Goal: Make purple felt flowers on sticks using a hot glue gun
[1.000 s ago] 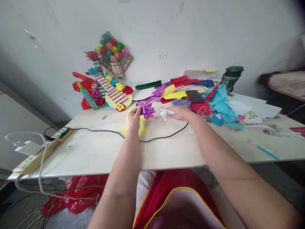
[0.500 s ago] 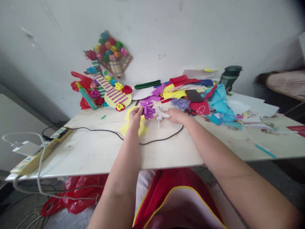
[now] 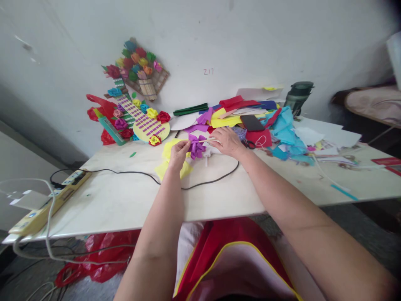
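My left hand (image 3: 179, 154) pinches the left side of a purple crepe-paper flower (image 3: 196, 149), its fingertips closed at the petals. A thin wooden stick (image 3: 205, 141) crosses the flower and runs to my right hand (image 3: 229, 143), whose closed fingers grip its right end. Below the right fingers lies a small white tool (image 3: 208, 155) that looks like a glue gun, partly hidden by the hand. Yellow crepe paper (image 3: 162, 169) is spread on the table under and behind my left hand.
A black cable (image 3: 213, 182) loops across the table (image 3: 219, 205) from a power strip (image 3: 53, 202). Paper-flower crafts (image 3: 150, 127) and a glue bottle (image 3: 109, 127) stand back left. Coloured paper (image 3: 225, 121), a phone (image 3: 252, 123), scissors (image 3: 249, 144) and a dark bottle (image 3: 298, 98) are back right.
My right hand has moved from the white tool up to the stick and now grips its right end. The stick has swung down nearly level. My left hand still holds the flower.
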Demonstrator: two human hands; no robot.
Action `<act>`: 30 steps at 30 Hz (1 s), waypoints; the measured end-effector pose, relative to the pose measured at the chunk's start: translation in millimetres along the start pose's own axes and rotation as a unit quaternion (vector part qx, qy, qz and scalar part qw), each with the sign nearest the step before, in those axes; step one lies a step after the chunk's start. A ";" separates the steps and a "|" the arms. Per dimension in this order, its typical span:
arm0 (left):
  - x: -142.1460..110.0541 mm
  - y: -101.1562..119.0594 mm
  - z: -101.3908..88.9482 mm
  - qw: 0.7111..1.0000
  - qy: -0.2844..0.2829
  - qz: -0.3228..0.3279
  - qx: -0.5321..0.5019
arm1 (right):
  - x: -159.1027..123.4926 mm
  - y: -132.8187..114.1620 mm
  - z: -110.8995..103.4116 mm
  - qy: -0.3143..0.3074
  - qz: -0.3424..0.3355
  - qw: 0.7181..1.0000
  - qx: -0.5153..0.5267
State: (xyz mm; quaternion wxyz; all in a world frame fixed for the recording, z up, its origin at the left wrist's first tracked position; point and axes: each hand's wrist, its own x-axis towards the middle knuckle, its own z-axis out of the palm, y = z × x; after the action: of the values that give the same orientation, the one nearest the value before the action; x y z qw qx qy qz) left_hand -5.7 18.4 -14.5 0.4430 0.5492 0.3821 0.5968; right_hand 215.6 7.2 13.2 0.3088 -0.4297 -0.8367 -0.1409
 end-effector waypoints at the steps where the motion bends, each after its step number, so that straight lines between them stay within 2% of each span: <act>1: -0.1 -0.1 0.4 1.000 -0.005 0.000 0.004 | -0.3 -0.5 0.6 -0.026 0.008 1.000 0.015; 4: -1.7 0.9 1.7 1.000 -0.024 -0.001 0.008 | -0.8 -2.5 1.1 -0.098 0.051 0.993 0.042; 6: -3.5 2.4 2.8 0.999 -0.039 -0.010 0.009 | -0.4 -4.1 0.9 -0.119 0.067 0.989 0.054; 19: -8.4 7.5 4.9 0.994 -0.084 -0.073 0.024 | 0.6 -6.0 13.5 -0.097 0.024 0.983 0.151; 30: -10.9 7.7 7.1 0.993 -0.086 -0.085 0.007 | 2.5 -4.7 13.9 -0.100 0.012 0.990 0.103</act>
State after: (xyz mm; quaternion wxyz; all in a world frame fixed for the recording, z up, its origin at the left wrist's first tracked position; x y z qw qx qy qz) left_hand 0.6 5.4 -9.9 0.5194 0.5667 0.3919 0.5054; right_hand 205.2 13.0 4.2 0.2676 -0.4173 -0.8685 -0.0064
